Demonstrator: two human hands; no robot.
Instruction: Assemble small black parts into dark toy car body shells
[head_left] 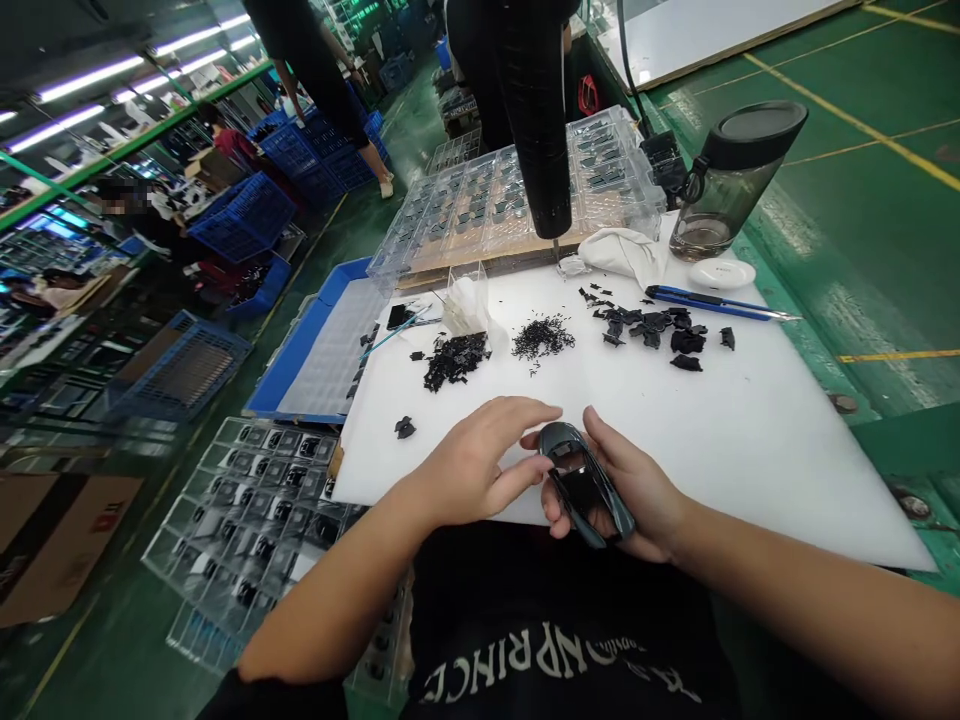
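A dark grey-green glossy toy car body with a black underside or window area lies tilted in my right hand. The fingers and thumb of that hand wrap around its sides. My left hand is at the car's far end, with its thumb tip touching or very near the shell. The left index finger stretches out above it, apart from the thumb, and no part shows between them. Beyond my hands on the white board lie a heap of tiny black pieces and a pile of small black parts.
Larger black pieces, a blue pen-like tool, a white case and a tinted bottle are at the right. A black electric screwdriver hangs ahead. Clear trays and a blue bin stand left. People stand farther off.
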